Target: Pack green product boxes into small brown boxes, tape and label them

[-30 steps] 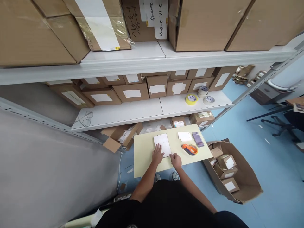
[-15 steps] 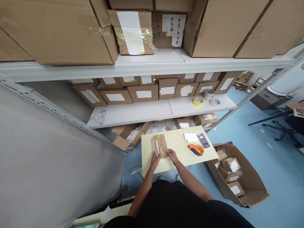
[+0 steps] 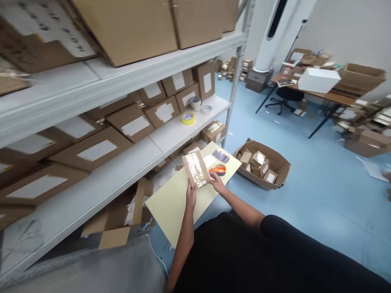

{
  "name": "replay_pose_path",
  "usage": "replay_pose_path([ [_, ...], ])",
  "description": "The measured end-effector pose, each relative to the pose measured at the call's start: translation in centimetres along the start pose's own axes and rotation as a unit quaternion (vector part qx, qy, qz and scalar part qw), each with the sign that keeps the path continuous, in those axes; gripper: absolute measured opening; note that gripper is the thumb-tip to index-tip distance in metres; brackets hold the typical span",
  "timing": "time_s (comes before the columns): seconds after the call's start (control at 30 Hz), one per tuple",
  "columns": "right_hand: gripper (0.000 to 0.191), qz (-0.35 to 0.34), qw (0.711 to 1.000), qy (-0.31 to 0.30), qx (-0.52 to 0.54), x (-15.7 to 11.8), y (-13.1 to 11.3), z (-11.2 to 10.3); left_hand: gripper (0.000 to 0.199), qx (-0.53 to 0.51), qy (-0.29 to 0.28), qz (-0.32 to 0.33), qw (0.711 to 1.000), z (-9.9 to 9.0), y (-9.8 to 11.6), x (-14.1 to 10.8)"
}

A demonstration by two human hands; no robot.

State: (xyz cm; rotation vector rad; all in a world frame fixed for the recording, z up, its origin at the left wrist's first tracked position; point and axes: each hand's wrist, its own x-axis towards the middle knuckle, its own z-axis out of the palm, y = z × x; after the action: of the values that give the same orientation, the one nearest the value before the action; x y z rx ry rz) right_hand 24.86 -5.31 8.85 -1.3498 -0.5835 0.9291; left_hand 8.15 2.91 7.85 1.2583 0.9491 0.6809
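A flat brown cardboard packet (image 3: 196, 167) with shiny clear tape across its face is held up, tilted, above the pale yellow board (image 3: 171, 199). My left hand (image 3: 191, 195) grips its lower left edge, thumb on the near side. At its lower right corner, the fingers of my right hand (image 3: 217, 182) are closed on the packet's edge. Just beyond my right hand lies an orange and dark tool (image 3: 218, 169) on the board. Behind that is a pixelated purple item (image 3: 221, 156). A white piece beside them is partly covered by the packet.
Shelves (image 3: 165, 140) with labelled boxes run along the left, holding a yellow tape roll (image 3: 187, 118) and pale rolls. Right of the board, an open carton (image 3: 279, 165) with small boxes stands on the floor. A cluttered desk (image 3: 330, 96) is farther back.
The view has swung right, bringing the desk and more floor into sight. The packet has come up off the board in both my hands and is now tilted.
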Motion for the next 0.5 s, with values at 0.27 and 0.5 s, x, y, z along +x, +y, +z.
replay_pose_path([
  [0.27, 0.059, -0.039, 0.968, 0.247, 0.033, 0.5, -4.2, -17.7, 0.077, 0.141, -0.192, 0.007, 0.971, 20.6, 4.3, 7.2],
  [0.5, 0.042, 0.136, 0.875, 0.46, -0.071, -2.2, -1.8, -34.1, 0.042, 0.296, -0.314, -0.051, 0.9, 40.4, 1.3, 8.3],
])
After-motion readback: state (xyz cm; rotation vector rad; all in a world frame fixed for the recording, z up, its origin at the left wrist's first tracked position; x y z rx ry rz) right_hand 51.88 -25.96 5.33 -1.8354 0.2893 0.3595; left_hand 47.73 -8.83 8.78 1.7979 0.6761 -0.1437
